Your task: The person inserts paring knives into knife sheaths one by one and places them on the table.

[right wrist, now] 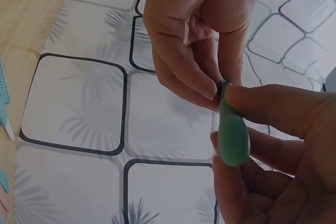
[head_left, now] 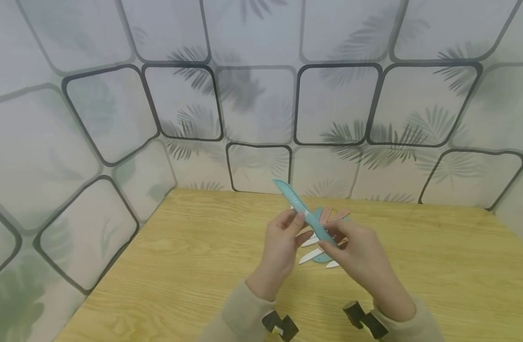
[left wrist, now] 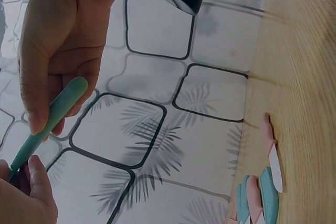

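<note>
A teal knife is held tilted above the table, its pointed end up and to the left. Its blade part is teal too, perhaps a cover; a small whitish patch shows near the middle. My left hand pinches it about midway along, beside that patch. With thumb and fingers my right hand grips the lower handle end, whose rounded tip faces the right wrist camera. Under and behind the hands lie several knives with teal or pink handles and white blades, including a pink-handled knife; the right hand partly hides them.
The wood-grain table meets a patterned wall at its back edge and another on the left. Beige sleeves and dark wrist devices sit at both wrists.
</note>
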Motion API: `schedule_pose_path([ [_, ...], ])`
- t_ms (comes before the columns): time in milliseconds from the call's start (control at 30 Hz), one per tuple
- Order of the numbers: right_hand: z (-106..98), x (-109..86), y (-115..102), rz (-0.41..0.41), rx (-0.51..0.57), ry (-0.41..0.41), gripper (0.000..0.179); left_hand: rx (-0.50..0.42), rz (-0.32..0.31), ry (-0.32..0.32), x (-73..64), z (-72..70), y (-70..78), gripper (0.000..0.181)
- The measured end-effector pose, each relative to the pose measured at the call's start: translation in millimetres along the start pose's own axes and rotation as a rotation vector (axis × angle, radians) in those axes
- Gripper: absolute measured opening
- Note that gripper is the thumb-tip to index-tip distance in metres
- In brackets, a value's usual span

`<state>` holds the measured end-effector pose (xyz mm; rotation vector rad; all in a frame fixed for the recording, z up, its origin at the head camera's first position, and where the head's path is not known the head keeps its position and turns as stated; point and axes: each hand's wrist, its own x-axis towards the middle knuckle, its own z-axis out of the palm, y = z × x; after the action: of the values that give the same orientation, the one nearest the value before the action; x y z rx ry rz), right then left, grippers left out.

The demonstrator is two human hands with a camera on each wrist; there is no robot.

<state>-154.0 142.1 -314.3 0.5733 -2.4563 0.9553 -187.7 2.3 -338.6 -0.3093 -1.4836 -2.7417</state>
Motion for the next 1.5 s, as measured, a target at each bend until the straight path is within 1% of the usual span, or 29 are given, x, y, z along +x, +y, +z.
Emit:
schedule_pose_path([
  [267, 1.8, 0.9, 2.1, -0.019, -0.02, -0.005, 0.024, -0.006, -0.008, 0.019, 1.5, 0.3, -0.6, 0.014],
  [467, 3.1, 1.3, 2.7, -0.017, -0.018, -0.018, 0.028, -0.017, -0.024, 0.045, 1.5, 0.3, -0.4, 0.015],
  [600, 3.1, 1.0, 3.5, -0.021, -0.009, -0.011, 0.031, -0.026, -0.041, 0.062, 1.0, 0.6, -0.9, 0.015],
  [700, 2.7, 1.7, 3.9, -0.016, 0.005, -0.005, 0.032, -0.025, -0.056, 0.079, 1.0, 0.9, -1.1, 0.017],
  [767, 2.1, 2.7, 4.1, -0.011, 0.012, -0.001, 0.032, 0.001, -0.058, 0.093, 2.0, 0.0, -1.4, 0.02],
  [933, 1.6, 4.7, 5.2, -0.015, 0.007, 0.004, 0.039, 0.118, -0.049, 0.117, 8.5, -7.4, -2.4, 0.021],
  [1033, 2.7, 5.1, 7.3, -0.036, 0.01, 0.006, 0.041, 0.196, -0.052, 0.111, 12.8, -16.3, -0.2, 0.023],
  [1100, 4.0, 5.1, 9.2, -0.058, 0.012, 0.008, 0.041, 0.257, -0.072, 0.118, 16.1, -25.5, 1.3, 0.024],
  [1167, 5.2, 5.3, 10.0, -0.078, 0.023, 0.013, 0.041, 0.333, -0.109, 0.132, 21.3, -38.3, 1.8, 0.026],
  [1267, 5.6, 5.4, 9.5, -0.083, 0.037, 0.016, 0.039, 0.453, -0.19, 0.156, 33.5, -61.1, -0.4, 0.027],
  [1400, 3.2, 3.3, 6.4, -0.057, 0.067, 0.008, 0.035, 0.659, -0.295, 0.138, 49.8, -89.2, -2.3, 0.027],
  [1500, 1.5, 1.3, 5.1, -0.048, 0.075, -0.002, 0.033, 0.796, -0.351, 0.114, 56.5, -103.5, -1.1, 0.026],
])
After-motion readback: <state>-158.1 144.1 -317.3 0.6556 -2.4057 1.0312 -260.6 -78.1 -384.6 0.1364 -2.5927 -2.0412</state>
